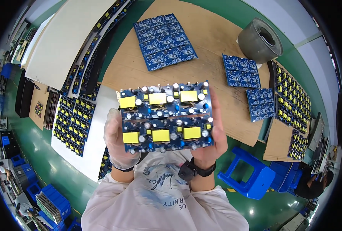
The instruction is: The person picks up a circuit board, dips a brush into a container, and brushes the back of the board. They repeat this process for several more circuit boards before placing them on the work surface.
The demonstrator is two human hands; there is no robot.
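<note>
Both hands (one gloved) hold circuit board (165,116).

Bright, even overhead light, glare spots on the green floor (251,211), sharp centre, fisheye bending and dark rim.

Green floor (140,23), cardboard sheets (213,46), blue stool (251,175), perhaps trays

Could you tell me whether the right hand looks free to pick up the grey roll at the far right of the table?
Probably not as things stand: the right hand and the left hand both grip the circuit board, and the grey roll lies well beyond.
</note>
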